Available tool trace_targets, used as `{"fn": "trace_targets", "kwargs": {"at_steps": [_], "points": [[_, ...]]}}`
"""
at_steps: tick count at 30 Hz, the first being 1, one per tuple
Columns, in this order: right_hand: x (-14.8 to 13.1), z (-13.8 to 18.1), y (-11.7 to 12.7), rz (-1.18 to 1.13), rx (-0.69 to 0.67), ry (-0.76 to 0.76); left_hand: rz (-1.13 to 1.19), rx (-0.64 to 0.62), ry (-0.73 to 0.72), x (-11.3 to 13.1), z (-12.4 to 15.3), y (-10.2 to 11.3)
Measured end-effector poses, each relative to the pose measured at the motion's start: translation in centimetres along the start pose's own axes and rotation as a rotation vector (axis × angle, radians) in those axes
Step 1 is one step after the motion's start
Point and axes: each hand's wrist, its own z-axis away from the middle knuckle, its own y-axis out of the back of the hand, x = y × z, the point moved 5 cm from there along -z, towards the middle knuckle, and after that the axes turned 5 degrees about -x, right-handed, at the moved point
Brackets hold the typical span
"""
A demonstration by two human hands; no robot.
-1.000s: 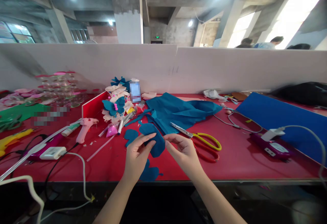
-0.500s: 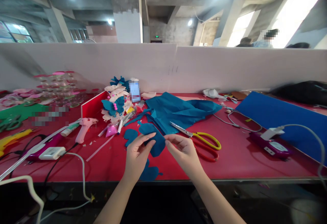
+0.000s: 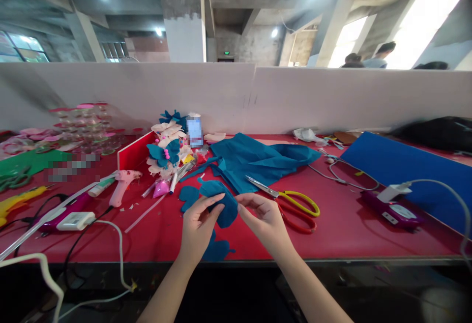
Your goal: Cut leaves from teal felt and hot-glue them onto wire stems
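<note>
A teal fabric cutout with rounded edges is held above the red table. My left hand pinches its left side between thumb and fingers. At its right edge, my right hand has thumb and fingertips closed on the fabric. Another teal cutout lies just behind my left hand, and a further teal piece rests near the table's front edge. Scissors with one yellow and one red handle lie beyond my right hand, their blades touching a large crumpled teal cloth.
A pink glue gun stands at the left by a purple power strip and cables. Teal and cream fabric flowers lean by a phone. A blue board and another power strip are at the right.
The right part of the held cutout has curled slightly more between my hands. Both hands stay in nearly the same place; the table's other items have not moved.
</note>
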Motion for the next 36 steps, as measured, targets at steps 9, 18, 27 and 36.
{"fn": "trace_targets", "kwargs": {"at_steps": [9,18,27,36], "points": [[0.7,-0.3,-0.7,-0.117,0.03,-0.059,0.082,0.009,0.01,-0.7,0.6,-0.1],[0.5,-0.5,-0.9,-0.077,0.041,-0.033,0.06,-0.026,0.009,-0.7,0.7,0.0],[0.7,-1.1,-1.4,-0.129,0.002,-0.059,0.037,-0.072,-0.03,-0.5,0.9,0.1],[0.8,-1.1,-1.8,-0.13,-0.055,-0.098,0.056,-0.103,-0.005,-0.9,0.9,0.0]]}}
